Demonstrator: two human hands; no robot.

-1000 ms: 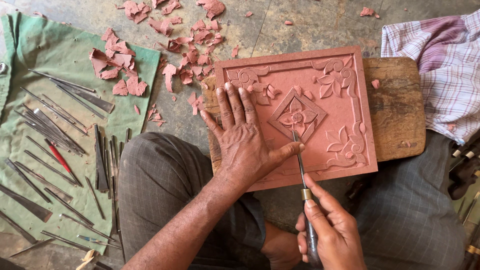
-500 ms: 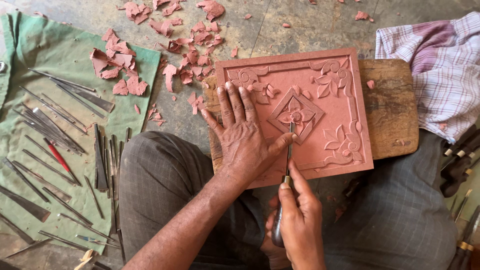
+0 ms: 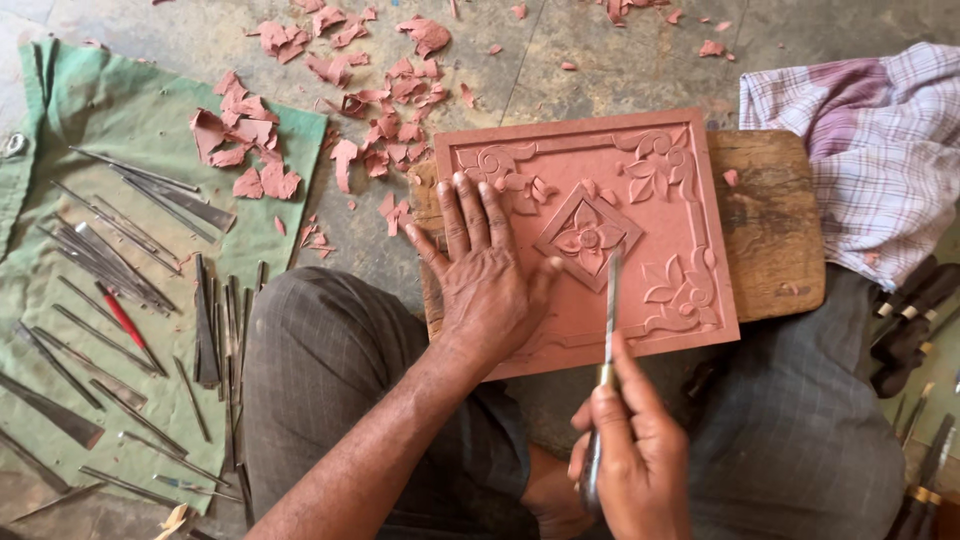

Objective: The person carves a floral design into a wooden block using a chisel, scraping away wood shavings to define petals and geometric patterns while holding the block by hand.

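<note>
Right hand: was closed round a thin metal carving tool, gripped low on the shaft, tip laid at the edge of the centre flower for fine control.
Left hand: was spread flat, fingers fanned, pressed on the clay tile, so the slab was kept from shifting under the blade.
Tile: terracotta, square, w/ floral relief; was rested on a wooden board across the lap, close to both hands.
Spare tools: were laid in rows on a green cloth at the left, within reach.
Clay scraps: were scattered on the floor beyond the tile, pushed clear of the work.
Checked cloth: was lying at the right.
</note>
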